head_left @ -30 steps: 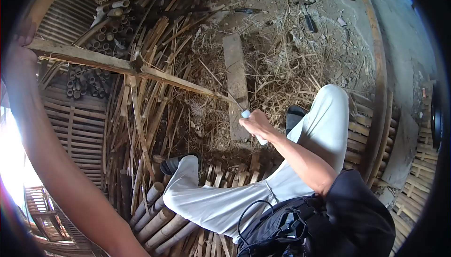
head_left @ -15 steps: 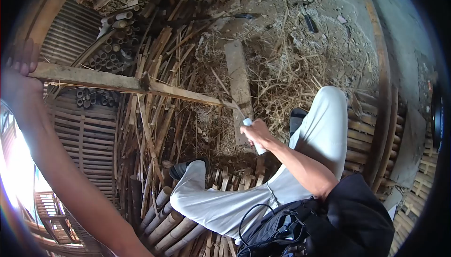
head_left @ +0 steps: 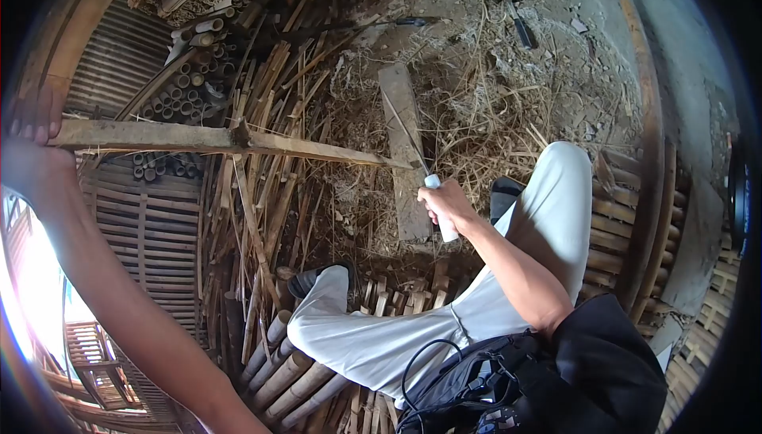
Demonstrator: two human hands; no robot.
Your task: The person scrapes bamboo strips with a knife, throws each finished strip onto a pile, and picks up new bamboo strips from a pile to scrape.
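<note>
A long split bamboo piece with a dark node runs from the left edge toward the middle. My left hand grips its far-left end, fingers wrapped over the top. The other end rests on a flat wooden board lying on the ground. My right hand is closed around the pale handle of a knife. The knife's long thin blade points up and left over the board, crossing close by the bamboo's tip; whether they touch I cannot tell.
Shavings cover the ground around the board. Bamboo strips lie heaped at centre-left, with cut bamboo tubes stacked behind. A black-handled tool and a dark-handled blade lie farther off. Thick bamboo poles lie by my legs.
My right hand and the knife have moved up and slightly right, with the blade now steeper. The bamboo's near end has shifted a little up and right. My left hand keeps its grip.
</note>
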